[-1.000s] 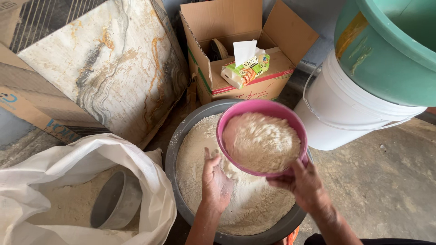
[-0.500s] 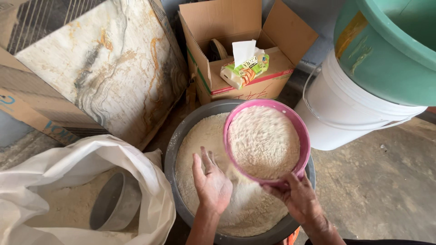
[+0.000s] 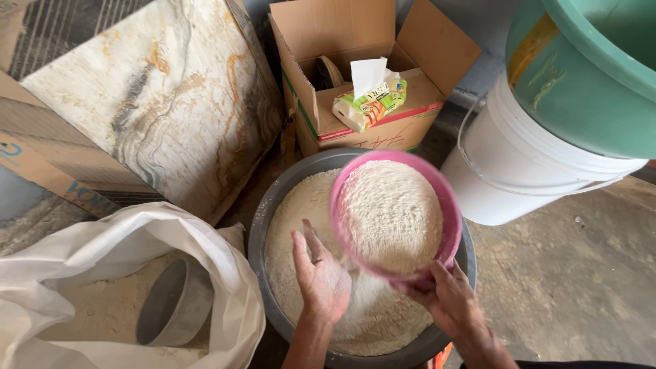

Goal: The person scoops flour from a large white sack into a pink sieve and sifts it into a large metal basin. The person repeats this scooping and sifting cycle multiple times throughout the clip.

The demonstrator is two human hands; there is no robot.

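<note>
Right now your right hand [image 3: 447, 301] grips the near rim of the pink sieve [image 3: 395, 215], fingers curled around its edge, holding it up over the grey basin [image 3: 263, 225]. The sieve is heaped with pale flour [image 3: 391, 213] and looks slightly blurred. Your left hand [image 3: 322, 280] is empty, fingers loosely spread, palm turned toward the sieve's side and just beside it; whether it touches the rim you cannot tell. A thin fall of powder shows between your hands, below the sieve.

Under both hands the basin sits on the floor, nearly full of the same flour, with the sieve covering its upper right part.

To your left lies an open white sack [image 3: 116, 253] with more flour inside and a grey cup [image 3: 174, 304] tipped on its side in it. Behind the sack a marbled slab [image 3: 157, 96] leans against flat cardboard. Beyond the basin stands an open carton [image 3: 372, 34], and a small green and white packet [image 3: 369, 102] rests on its folded flap. To the right a white bucket [image 3: 519, 164] stands just beside the basin, with a green bucket [image 3: 581, 61] nested in its mouth.
</note>
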